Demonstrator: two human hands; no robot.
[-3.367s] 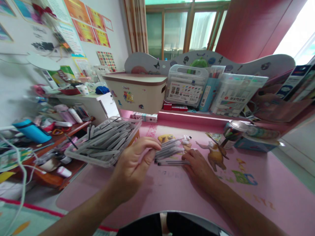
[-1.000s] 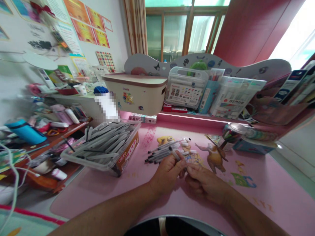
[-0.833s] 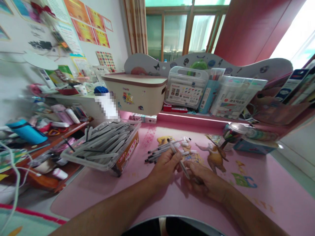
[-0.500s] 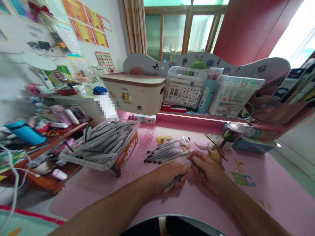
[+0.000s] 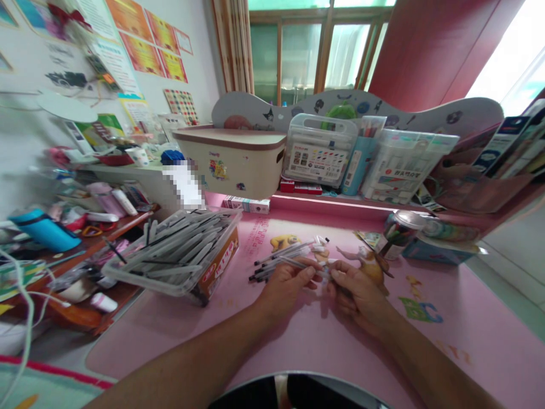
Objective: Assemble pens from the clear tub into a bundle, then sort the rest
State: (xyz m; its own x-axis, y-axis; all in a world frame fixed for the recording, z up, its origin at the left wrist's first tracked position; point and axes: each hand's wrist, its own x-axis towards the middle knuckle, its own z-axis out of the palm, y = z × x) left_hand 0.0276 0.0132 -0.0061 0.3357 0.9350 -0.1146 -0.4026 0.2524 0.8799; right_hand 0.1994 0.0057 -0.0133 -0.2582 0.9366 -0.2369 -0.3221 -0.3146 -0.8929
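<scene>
My left hand [image 5: 286, 286] and my right hand [image 5: 356, 291] meet over the pink desk mat [image 5: 298, 335], both pinched on one thin grey pen [image 5: 317, 270] held nearly level between them. Just beyond my fingers lies a loose pile of grey pens with black tips [image 5: 283, 259], partly covered by my left hand. A clear plastic box full of several more grey pens [image 5: 176, 250] stands to the left of my left hand.
A cream storage bin [image 5: 232, 159], marker cases [image 5: 321, 150] and a pen cup [image 5: 360, 156] line the back shelf. A tin of coloured pencils [image 5: 398, 233] stands at the right. A cluttered low shelf [image 5: 80, 255] runs along the left.
The pen pointed down and left under my left hand half a second ago. Now both hands hold it level, a little farther up the mat by the pen pile.
</scene>
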